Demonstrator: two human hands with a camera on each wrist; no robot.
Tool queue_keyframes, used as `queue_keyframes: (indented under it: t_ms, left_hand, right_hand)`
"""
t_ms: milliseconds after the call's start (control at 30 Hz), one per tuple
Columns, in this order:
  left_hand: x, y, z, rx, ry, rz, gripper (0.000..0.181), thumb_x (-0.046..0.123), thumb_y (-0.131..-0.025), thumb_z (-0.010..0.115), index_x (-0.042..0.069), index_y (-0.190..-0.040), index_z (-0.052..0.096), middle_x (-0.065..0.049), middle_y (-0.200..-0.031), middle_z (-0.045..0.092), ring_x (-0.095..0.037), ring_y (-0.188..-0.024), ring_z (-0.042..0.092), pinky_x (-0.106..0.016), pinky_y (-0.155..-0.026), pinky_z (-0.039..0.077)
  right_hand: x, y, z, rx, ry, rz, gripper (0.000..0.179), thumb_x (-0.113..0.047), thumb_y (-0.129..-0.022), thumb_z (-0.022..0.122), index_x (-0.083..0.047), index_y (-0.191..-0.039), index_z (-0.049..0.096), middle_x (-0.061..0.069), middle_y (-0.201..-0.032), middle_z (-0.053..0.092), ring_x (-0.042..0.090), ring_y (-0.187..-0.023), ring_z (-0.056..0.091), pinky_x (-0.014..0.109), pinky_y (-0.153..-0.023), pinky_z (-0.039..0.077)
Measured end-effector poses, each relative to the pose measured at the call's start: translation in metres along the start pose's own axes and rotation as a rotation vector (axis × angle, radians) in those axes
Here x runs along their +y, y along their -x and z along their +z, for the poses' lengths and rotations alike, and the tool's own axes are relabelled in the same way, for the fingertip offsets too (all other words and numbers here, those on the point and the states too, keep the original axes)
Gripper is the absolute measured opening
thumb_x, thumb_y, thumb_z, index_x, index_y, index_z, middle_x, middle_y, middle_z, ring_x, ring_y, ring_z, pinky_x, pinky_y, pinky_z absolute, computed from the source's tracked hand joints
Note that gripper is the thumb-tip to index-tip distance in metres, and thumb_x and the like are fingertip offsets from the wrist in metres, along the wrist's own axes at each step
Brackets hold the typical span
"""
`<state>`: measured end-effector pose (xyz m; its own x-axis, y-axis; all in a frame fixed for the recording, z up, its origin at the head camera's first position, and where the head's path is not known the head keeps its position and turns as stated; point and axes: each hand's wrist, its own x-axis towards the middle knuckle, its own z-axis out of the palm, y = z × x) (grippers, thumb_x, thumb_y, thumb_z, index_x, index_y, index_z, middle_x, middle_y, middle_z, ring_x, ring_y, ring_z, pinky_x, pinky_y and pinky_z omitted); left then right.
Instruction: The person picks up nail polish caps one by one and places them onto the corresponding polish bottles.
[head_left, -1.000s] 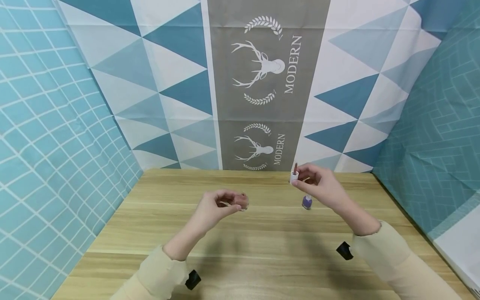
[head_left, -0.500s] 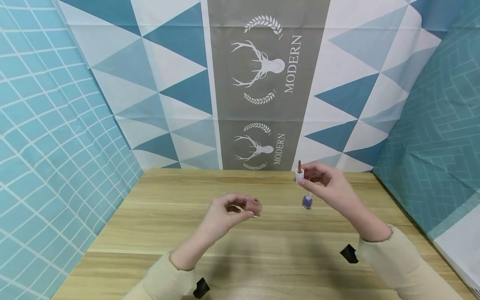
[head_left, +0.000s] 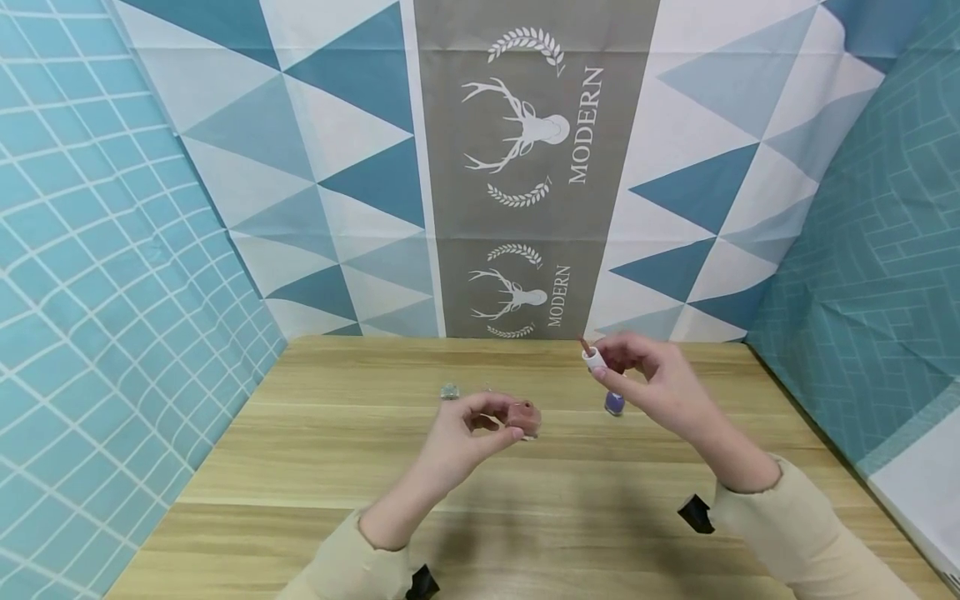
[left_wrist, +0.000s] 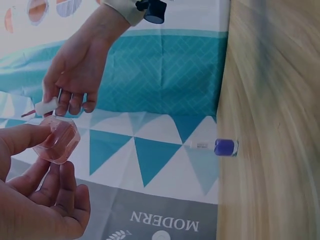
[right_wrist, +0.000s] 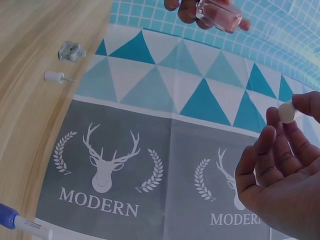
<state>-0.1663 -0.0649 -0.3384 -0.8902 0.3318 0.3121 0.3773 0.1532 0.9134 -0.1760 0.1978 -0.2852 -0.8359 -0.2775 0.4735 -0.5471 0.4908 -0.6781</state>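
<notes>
My left hand pinches an uncapped nail polish bottle of pinkish-brown polish between thumb and fingers, above the table. Its open neck shows on top in the head view. To the right, my right hand pinches a white nail polish cap with its brush pointing up and tilted left. In the left wrist view, the brush cap appears just beyond the bottle. The right wrist view shows the cap's round end between thumb and fingertips.
A purple nail polish bottle with a white cap stands behind my right hand. Toward the back stands a clear glittery bottle, with a separate white brush cap near it. Patterned cloths enclose the wooden table.
My left hand has moved right and slightly nearer with the bottle, uncovering the clear glittery bottle behind it. My right hand shifted slightly right, and its brush has tipped from upright to leaning left.
</notes>
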Motion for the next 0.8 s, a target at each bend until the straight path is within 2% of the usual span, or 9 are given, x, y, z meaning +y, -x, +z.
queue_keyframes:
  t_ms: [400,600,800]
  left_hand:
    - [-0.008,-0.005,0.013,0.058,0.012,-0.008,0.026,0.01,-0.077,0.078,0.01,-0.101,0.071,-0.004,-0.093,0.069,-0.014,-0.087,0.06,-0.028,-0.079,0.05]
    - [-0.01,-0.005,0.016,0.057,0.034,-0.016,0.026,0.011,-0.077,0.077,0.01,-0.103,0.07,-0.004,-0.094,0.069,-0.015,-0.089,0.06,-0.032,-0.081,0.05]
    - [-0.013,-0.007,0.019,0.051,0.032,-0.019,0.025,0.011,-0.078,0.077,0.011,-0.102,0.071,-0.003,-0.093,0.07,-0.013,-0.088,0.06,-0.031,-0.08,0.05]
  right_hand:
    - [0.003,0.002,0.008,-0.032,-0.015,-0.022,0.019,-0.012,-0.087,0.068,-0.009,-0.105,0.067,0.0,-0.087,0.064,0.014,-0.074,0.057,0.023,-0.069,0.05]
    - [0.003,0.004,0.01,-0.037,-0.03,-0.018,0.023,-0.012,-0.087,0.068,-0.009,-0.11,0.065,0.001,-0.088,0.064,0.014,-0.071,0.057,0.025,-0.058,0.049]
    - [0.003,0.003,0.012,-0.029,-0.072,-0.016,0.022,-0.01,-0.085,0.07,-0.009,-0.105,0.062,0.003,-0.087,0.062,0.014,-0.071,0.055,0.025,-0.055,0.048]
